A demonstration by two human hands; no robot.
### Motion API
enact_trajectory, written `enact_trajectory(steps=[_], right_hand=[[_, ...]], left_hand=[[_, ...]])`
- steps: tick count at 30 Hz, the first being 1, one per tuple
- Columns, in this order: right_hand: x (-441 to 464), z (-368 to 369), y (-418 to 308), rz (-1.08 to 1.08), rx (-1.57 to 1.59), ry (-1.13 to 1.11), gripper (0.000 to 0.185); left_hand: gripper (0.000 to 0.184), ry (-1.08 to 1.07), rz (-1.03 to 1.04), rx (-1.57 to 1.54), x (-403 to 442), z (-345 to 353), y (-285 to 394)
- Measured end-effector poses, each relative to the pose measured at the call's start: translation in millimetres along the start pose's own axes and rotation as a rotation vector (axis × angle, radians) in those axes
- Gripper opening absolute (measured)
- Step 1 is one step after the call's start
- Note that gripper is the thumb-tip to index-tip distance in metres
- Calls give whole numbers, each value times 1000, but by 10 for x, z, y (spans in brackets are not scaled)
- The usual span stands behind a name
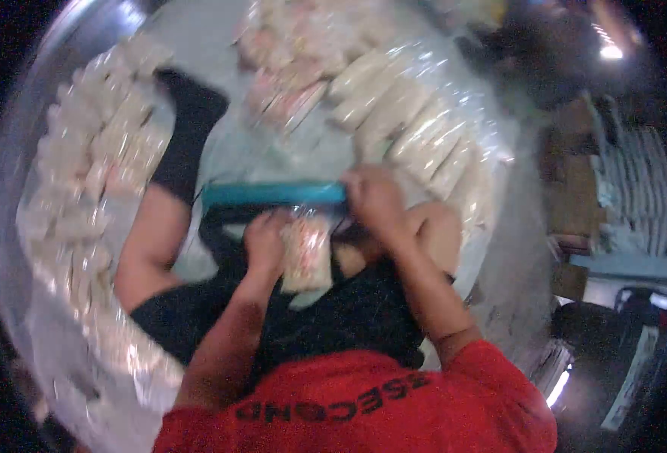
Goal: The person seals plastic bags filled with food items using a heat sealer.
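A clear plastic bag of pale and pink pieces (306, 253) hangs upright below a teal bar (273, 194) of a device between my legs. My left hand (266, 240) is closed on the upper left edge of the bag. At the bar's right end my right hand (373, 198) presses with its fingers curled over it. The bag's top meets the bar's lower edge. Fine detail of the fingers is blurred.
Filled clear bags (394, 113) lie ahead and to the right, and more filled bags (95, 174) curve along the left. Behind the bar is a foot in a black sock (190, 106). Stacked pale material (636, 189) stands at the far right.
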State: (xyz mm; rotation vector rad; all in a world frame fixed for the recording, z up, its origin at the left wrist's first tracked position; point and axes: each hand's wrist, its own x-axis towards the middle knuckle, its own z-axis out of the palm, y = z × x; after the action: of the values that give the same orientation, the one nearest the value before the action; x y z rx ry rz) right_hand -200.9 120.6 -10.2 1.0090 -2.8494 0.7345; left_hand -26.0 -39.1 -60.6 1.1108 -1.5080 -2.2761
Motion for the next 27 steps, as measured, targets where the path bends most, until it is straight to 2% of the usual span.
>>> enact_trajectory(steps=[1,2,3,4,6,8,11,16,19,21,27], right_hand=[[-3,29,24,101,-50,-113,43],[35,-99,-11,-47,-51,-136,43],[10,-7,27,-134,-76,74,42],[28,-185,-114,-26,-93,-91,42],[43,-205,-84,-137,-81,-4,39],[77,-166,-48,-120,-91,-87,39],[74,-151,-69,-96,-90,-71,39],[117,-192,-126,-19,-103,-151,39],[109,-138,-109,-63,-105,-70,41],[133,-117,-88,-142,-121,19,43],[177,-124,-96,-112,-141,-31,44]], left_hand=[[17,55,-43,-89,-12,24,-21],[18,115,51,79,-43,69,35],[18,114,24,72,-64,89,92],[19,113,-3,64,-91,110,152],[20,52,9,-119,99,-54,-316],[19,-26,-1,-355,4,18,-122],[14,-14,-31,-451,31,52,-110],[10,-24,-134,-400,-6,85,87],[8,86,-144,-304,36,75,23],[8,82,-153,-294,26,80,72],[8,71,-158,-245,29,91,69]])
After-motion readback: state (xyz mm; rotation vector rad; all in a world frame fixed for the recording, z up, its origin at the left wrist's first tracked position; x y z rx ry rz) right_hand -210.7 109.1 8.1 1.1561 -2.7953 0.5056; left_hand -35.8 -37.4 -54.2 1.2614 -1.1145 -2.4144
